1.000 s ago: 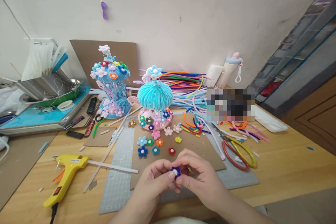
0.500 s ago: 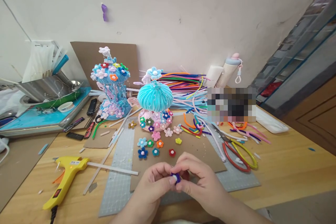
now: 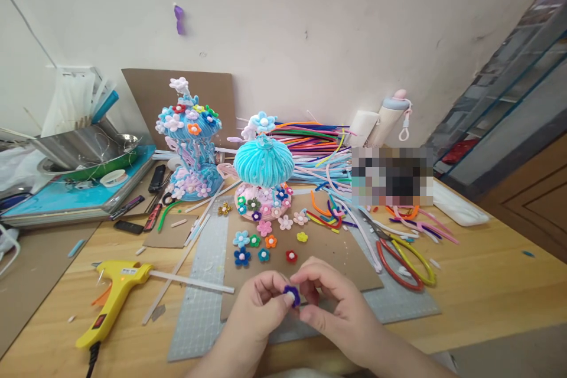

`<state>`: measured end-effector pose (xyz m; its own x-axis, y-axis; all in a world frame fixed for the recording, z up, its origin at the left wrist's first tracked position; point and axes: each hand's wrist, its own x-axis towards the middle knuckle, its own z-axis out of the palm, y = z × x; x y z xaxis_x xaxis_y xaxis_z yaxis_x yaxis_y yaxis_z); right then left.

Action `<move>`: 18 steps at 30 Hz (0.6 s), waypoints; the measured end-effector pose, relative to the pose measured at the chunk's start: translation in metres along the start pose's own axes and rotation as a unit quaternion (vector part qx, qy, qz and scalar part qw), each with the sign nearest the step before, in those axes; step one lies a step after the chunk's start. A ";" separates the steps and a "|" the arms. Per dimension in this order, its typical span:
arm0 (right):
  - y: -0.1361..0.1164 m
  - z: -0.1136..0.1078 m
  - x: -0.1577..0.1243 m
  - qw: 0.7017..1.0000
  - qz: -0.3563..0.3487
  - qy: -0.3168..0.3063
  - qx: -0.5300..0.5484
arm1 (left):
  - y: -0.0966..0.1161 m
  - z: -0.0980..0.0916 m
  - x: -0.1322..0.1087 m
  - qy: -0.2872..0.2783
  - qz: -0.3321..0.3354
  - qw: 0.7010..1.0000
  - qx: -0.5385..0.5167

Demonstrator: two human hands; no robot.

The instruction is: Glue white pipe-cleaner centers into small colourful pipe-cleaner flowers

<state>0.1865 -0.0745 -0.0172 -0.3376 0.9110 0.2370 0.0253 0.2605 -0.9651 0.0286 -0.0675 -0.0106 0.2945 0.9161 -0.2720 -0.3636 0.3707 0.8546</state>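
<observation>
A small dark purple pipe-cleaner flower (image 3: 296, 300) with a pale centre is pinched between the thumb and fingers of my left hand (image 3: 263, 304). My right hand (image 3: 339, 307) is curved close around the flower's right side, its thumb and index finger apart with a gap between them. Beyond both hands, several finished flowers lie on brown cardboard, among them a red flower (image 3: 291, 256), a dark blue flower (image 3: 242, 257) and a yellow flower (image 3: 302, 237). Behind them stands a turquoise pipe-cleaner dome (image 3: 264, 162) over a pink base covered in flowers.
On the left lies a yellow glue gun (image 3: 116, 292) with a glue stick in its back. Red-and-yellow-handled scissors (image 3: 401, 257) rest at the right on the grey cutting mat (image 3: 195, 331). A blue flowered pipe-cleaner piece (image 3: 188, 127) and a bundle of pipe cleaners (image 3: 310, 142) stand farther back.
My right thumb and fingers have spread apart and let go of the purple flower. It stays in my left hand, turned with its face more visible.
</observation>
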 end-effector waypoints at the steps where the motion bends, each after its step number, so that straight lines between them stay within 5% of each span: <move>1: 0.001 0.000 -0.001 1.000 0.005 0.008 0.005 | -0.002 -0.001 0.001 0.009 0.017 1.000 0.014; 6: 0.007 -0.001 0.001 0.988 0.082 0.060 0.115 | -0.013 -0.007 0.006 0.031 0.084 0.992 0.086; 12: 0.000 -0.002 0.010 0.921 0.136 0.056 0.360 | -0.005 -0.003 0.002 0.056 0.132 0.975 0.167; 18: 0.003 -0.001 0.010 0.936 0.155 0.085 0.305 | 0.003 0.002 0.001 0.062 0.150 0.967 0.198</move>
<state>0.1846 -0.0646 -0.0172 -0.2471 0.9637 -0.1013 -0.4613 -0.2090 -0.8623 0.0298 -0.0662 -0.0070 0.1115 0.9936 -0.0159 -0.0422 0.0207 0.9989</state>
